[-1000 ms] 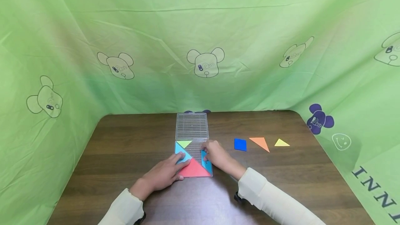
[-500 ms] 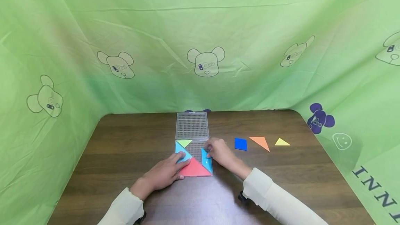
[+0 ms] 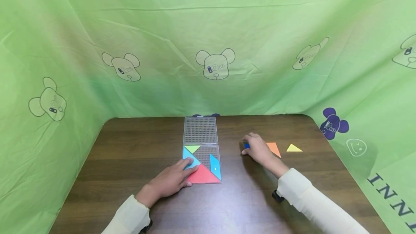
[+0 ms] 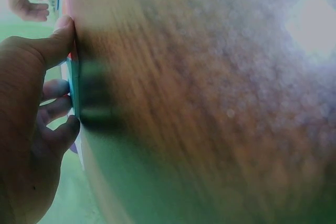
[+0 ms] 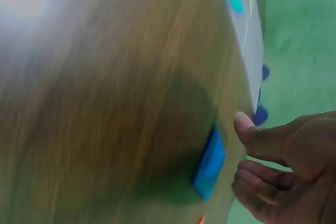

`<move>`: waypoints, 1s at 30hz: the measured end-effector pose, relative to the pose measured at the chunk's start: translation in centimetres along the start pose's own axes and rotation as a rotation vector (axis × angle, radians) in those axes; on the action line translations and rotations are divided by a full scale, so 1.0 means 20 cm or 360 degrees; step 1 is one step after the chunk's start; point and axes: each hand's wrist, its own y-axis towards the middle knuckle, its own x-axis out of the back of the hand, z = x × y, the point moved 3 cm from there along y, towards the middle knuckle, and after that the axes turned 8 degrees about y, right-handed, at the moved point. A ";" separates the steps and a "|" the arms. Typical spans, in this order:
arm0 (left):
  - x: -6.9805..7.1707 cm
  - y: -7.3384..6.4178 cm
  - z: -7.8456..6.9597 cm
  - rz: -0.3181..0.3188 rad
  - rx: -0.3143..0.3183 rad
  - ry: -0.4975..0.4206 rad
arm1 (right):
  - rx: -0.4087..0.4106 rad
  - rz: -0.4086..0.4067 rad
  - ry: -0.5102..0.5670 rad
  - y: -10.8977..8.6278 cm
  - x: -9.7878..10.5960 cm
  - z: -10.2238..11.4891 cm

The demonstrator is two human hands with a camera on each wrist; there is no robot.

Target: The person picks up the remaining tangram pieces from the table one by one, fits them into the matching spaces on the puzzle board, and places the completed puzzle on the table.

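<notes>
The right grip [image 3: 258,149] has moved to the blue square [image 5: 209,164], spread apart, while the relaxed left grip [image 3: 169,180] touches the light-blue triangle [image 3: 187,155]

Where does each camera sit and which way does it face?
Head: on the head, facing forward and down at a brown wooden table; left hand, right hand, cream sleeves show.
Left wrist: on that wrist, looking across the table; both hands show.
Right wrist: on that wrist, looking at a flat blue four-sided piece; right hand shows.
Head and right wrist share the blue piece.
</notes>
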 end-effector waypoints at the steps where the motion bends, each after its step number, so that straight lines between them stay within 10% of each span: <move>1: 0.00 0.00 0.00 -0.0008 -0.0006 0.0003 | 0.0001 0.0001 -0.0008 0.00 0.01 -0.02; 30: 0.00 0.01 0.01 0.0012 0.0003 0.0054 | 0.0119 0.0117 0.0175 0.05 0.07 -0.16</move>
